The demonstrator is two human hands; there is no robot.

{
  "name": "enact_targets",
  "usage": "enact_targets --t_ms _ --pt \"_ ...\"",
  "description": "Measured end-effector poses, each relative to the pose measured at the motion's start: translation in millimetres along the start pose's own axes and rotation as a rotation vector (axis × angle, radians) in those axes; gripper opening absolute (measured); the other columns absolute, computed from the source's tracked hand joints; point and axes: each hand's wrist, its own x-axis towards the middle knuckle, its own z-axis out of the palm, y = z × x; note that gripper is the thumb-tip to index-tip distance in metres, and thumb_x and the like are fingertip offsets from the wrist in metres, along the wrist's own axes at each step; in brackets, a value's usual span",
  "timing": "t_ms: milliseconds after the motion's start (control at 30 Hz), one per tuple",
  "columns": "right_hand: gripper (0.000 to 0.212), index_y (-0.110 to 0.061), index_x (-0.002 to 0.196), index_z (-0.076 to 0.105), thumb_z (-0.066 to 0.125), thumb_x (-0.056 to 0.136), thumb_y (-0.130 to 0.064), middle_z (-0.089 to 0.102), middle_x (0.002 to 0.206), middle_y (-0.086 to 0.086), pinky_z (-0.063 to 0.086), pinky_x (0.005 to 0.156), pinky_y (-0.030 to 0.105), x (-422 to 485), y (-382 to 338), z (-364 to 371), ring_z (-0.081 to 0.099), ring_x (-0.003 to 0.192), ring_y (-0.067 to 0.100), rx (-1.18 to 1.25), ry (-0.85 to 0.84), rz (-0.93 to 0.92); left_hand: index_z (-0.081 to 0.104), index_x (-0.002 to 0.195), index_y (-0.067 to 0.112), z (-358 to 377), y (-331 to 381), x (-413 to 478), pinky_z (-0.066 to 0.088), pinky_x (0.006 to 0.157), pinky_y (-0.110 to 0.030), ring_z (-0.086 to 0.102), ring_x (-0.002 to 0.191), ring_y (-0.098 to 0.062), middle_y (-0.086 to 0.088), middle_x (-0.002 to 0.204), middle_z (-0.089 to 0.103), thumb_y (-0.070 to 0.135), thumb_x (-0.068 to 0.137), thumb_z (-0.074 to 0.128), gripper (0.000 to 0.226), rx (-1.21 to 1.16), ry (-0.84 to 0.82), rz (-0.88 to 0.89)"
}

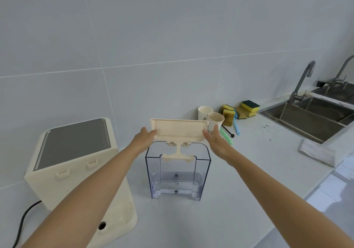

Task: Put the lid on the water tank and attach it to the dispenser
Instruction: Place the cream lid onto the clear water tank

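The fingers of the left hand (pixel 143 137) are closed on the left short end of the cream lid (pixel 179 129), with the thumb seen on the near edge. The fingers of the right hand (pixel 216 139) are held fairly straight and pressed against the lid's right short end, so the lid is clasped between the two hands. The lid is held in the middle of the frame, tilted with its underside turned toward the camera, and a cream T-shaped bracket is seen hanging from its lower edge. That bracket reaches down to the open top of the water tank (pixel 177 173); whether it touches the rim cannot be told. The tank is clear plastic, stands upright on the white counter (pixel 239 180) just below the lid, and is not attached to anything. Both bare forearms are stretched in from the lower corners of the frame.

At lower left, just beside the tank, the cream dispenser (pixel 76 169) is placed, with a dark top panel and a black cord (pixel 23 222) trailing from it. Behind the lid, to the right of centre, two paper cups (pixel 210 118) are set near yellow sponges (pixel 240 109), a blue brush (pixel 236 122) and a green one. At the right edge a steel sink (pixel 306 119) with a tap (pixel 301 82) is seen, and a folded cloth (pixel 316 152) lies in front of it.
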Motion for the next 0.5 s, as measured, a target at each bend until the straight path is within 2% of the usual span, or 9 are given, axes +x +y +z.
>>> enact_targets --t_ms 67,133,200,233,333,433,500 --pt "0.069 -0.015 0.146 -0.005 0.025 0.092 -0.046 0.004 0.158 0.005 0.016 0.116 0.041 6.6 -4.1 0.8 0.012 0.144 0.025 0.136 0.037 0.080 0.021 0.143 0.007 -2.5 2.3 2.0 0.039 0.103 -0.038 0.045 0.125 -0.028 -0.010 0.143 0.036 0.039 0.093 0.035 0.061 -0.060 -0.014 -0.013" --pt "0.065 -0.017 0.146 0.004 0.026 0.092 -0.047 0.013 0.157 0.005 0.020 0.116 0.043 11.5 -6.4 1.1 0.018 0.142 0.026 0.250 0.044 0.134 0.030 0.138 0.008 -3.5 5.2 3.3 0.041 0.092 -0.035 0.050 0.115 -0.025 -0.009 0.129 0.044 0.037 0.092 0.037 0.055 -0.088 -0.022 -0.015" --pt "0.062 -0.015 0.144 0.016 0.026 0.092 -0.047 0.023 0.154 0.007 0.026 0.111 0.042 13.8 -9.1 0.9 0.027 0.139 0.027 0.330 0.038 0.185 0.041 0.125 0.008 -3.8 8.0 3.3 0.041 0.078 -0.032 0.051 0.099 -0.024 -0.007 0.112 0.046 0.033 0.092 0.039 0.041 -0.111 -0.033 0.001" --pt "0.061 -0.014 0.143 0.021 0.027 0.092 -0.046 0.028 0.152 0.008 0.028 0.110 0.041 13.9 -10.9 0.8 0.031 0.136 0.027 0.366 0.041 0.211 0.044 0.117 0.009 -4.0 9.6 2.9 0.040 0.076 -0.031 0.050 0.095 -0.024 -0.007 0.108 0.046 0.029 0.092 0.040 0.032 -0.122 -0.038 0.007" --pt "0.062 -0.013 0.141 0.026 0.034 0.090 -0.047 0.033 0.150 0.009 0.031 0.109 0.040 13.4 -13.4 0.1 0.038 0.133 0.027 0.466 0.063 0.252 0.043 0.107 0.011 -4.8 12.6 2.7 0.040 0.079 -0.032 0.049 0.094 -0.022 -0.007 0.103 0.046 0.021 0.091 0.042 0.019 -0.169 -0.032 0.020" --pt "0.061 -0.013 0.142 0.027 0.038 0.090 -0.044 0.035 0.149 0.009 0.030 0.110 0.040 9.7 -13.3 -1.3 0.038 0.133 0.027 0.522 0.074 0.254 0.043 0.107 0.010 -6.9 12.2 -1.8 0.040 0.081 -0.033 0.048 0.094 -0.022 -0.003 0.091 0.047 0.019 0.091 0.043 0.019 -0.207 0.000 0.035" --pt "0.060 -0.014 0.143 0.025 0.039 0.091 -0.041 0.036 0.149 0.009 0.028 0.111 0.041 4.3 -12.5 -2.0 0.036 0.135 0.027 0.550 0.068 0.245 0.042 0.102 0.010 -6.4 9.7 -6.6 0.042 0.082 -0.032 0.047 0.090 -0.021 -0.004 0.094 0.046 0.021 0.090 0.044 0.016 -0.189 0.025 0.050"
